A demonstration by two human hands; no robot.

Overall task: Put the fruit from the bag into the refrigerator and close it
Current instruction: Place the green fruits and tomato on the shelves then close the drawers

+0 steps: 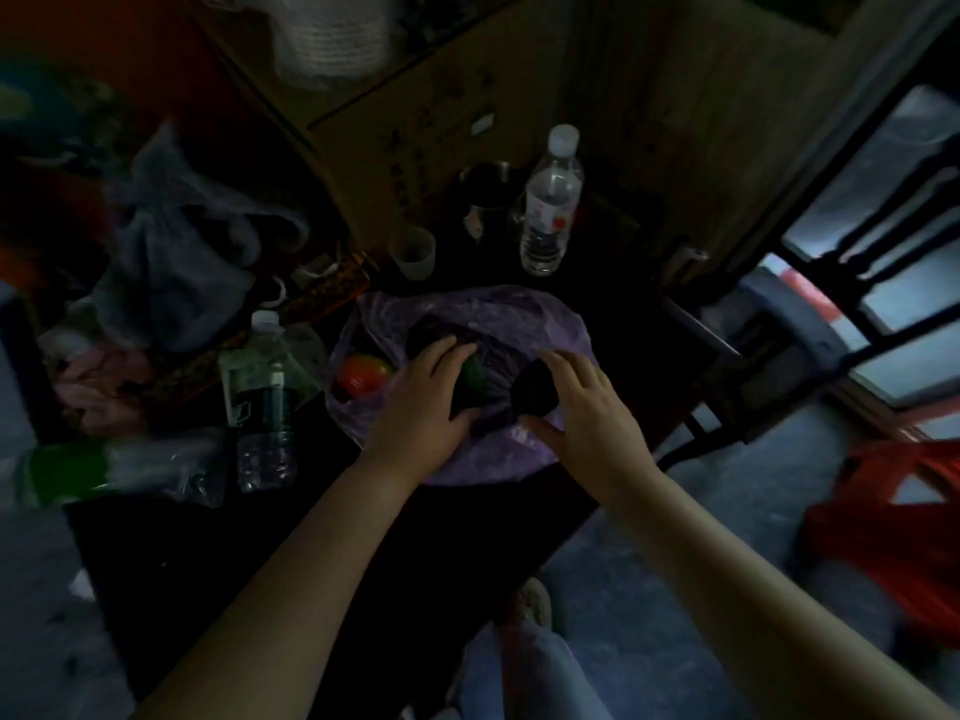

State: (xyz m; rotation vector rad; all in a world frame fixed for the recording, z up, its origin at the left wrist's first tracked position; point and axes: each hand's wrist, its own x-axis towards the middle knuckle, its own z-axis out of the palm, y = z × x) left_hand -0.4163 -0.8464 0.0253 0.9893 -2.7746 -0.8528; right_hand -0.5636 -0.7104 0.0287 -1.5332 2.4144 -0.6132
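Observation:
A purple plastic bag lies open on a dark table. Inside it at the left sits a red-orange fruit. My left hand reaches into the bag and grips a green fruit. My right hand holds a dark, almost black fruit over the bag's right side, fingers and thumb curled round it. No refrigerator is in view.
Clear water bottles stand behind the bag and to its left. A small cup and a metal mug stand nearby. A cardboard box is at the back, crumpled bags at left, a red stool at right.

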